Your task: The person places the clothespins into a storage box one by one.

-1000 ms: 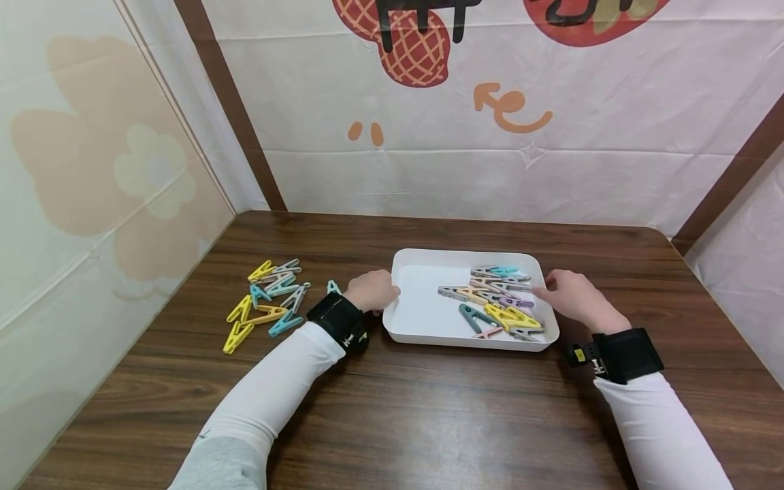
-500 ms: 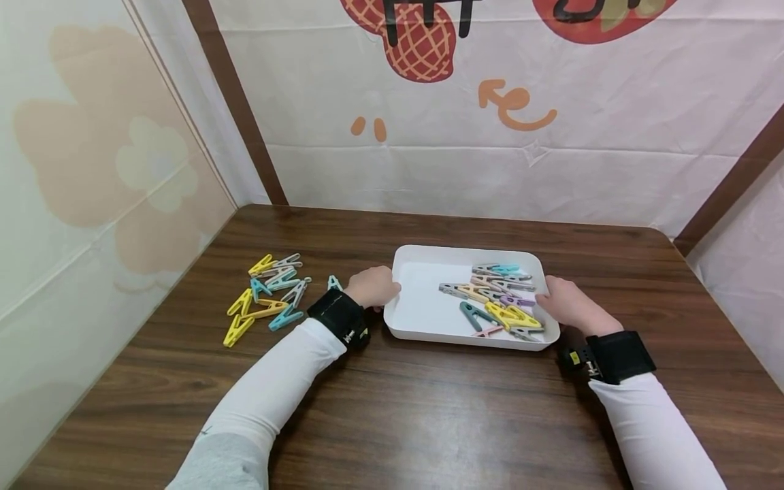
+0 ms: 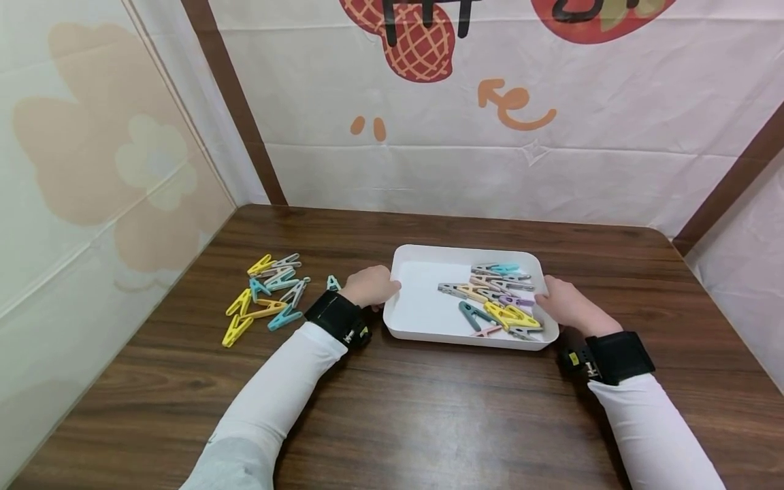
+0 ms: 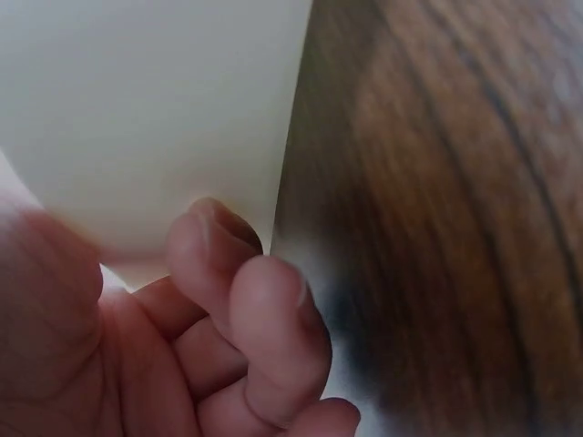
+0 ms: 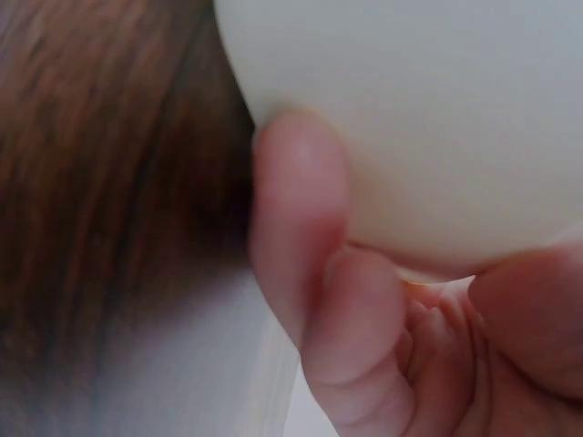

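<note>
A white rectangular tray (image 3: 416, 299) holds several clothespins (image 3: 508, 316) in yellow, purple, grey, teal and pink, gathered in its right half. My left hand (image 3: 370, 286) grips the tray's left side. In the left wrist view, curled fingers (image 4: 273, 309) press on the pale outer face of the tray (image 4: 137, 109). At the opposite end, my right hand (image 3: 569, 303) pinches the right side, thumb at the rim. The right wrist view has its bent fingers (image 5: 305, 182) against the tray's underside or wall (image 5: 437, 127).
Left of the tray, several loose clothespins (image 3: 266, 306) in yellow, blue, grey and orange lie on the brown wooden table (image 3: 429, 415). One light blue clothespin (image 3: 333, 283) lies just behind my left wrist. A printed white sheet (image 3: 429, 177) hangs behind the table.
My right hand has moved slightly left and closed onto the tray's right side. My left hand keeps its grip, and the tray stays in about the same place.
</note>
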Tool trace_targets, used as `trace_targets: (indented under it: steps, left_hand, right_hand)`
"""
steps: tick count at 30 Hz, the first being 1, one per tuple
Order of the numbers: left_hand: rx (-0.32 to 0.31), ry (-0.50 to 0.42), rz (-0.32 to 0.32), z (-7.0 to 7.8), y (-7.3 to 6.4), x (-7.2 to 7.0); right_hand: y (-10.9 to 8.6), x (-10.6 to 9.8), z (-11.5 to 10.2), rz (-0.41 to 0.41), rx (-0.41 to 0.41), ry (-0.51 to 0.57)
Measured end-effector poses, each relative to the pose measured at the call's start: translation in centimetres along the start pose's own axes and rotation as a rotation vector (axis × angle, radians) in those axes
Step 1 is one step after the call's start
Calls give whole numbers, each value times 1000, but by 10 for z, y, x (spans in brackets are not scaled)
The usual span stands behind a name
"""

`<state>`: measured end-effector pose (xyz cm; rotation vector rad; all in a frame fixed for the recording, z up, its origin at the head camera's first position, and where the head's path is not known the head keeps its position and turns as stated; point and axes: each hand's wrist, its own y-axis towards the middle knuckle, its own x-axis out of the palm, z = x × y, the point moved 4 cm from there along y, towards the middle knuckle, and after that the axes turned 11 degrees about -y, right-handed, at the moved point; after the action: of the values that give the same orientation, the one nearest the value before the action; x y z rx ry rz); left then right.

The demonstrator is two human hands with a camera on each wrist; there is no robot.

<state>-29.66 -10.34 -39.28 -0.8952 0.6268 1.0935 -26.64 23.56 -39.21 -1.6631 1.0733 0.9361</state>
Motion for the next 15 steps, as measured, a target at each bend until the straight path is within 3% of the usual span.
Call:
trace_targets:
  steps: [5,15]
  left_hand:
    - [34,-25,34,-3,-5,-4]
    - [105,19,125,-10,-30,-33]
  right_hand:
    - [0,0,-2,-13,11,-9]
    - [0,1,-2,-11,22,-16]
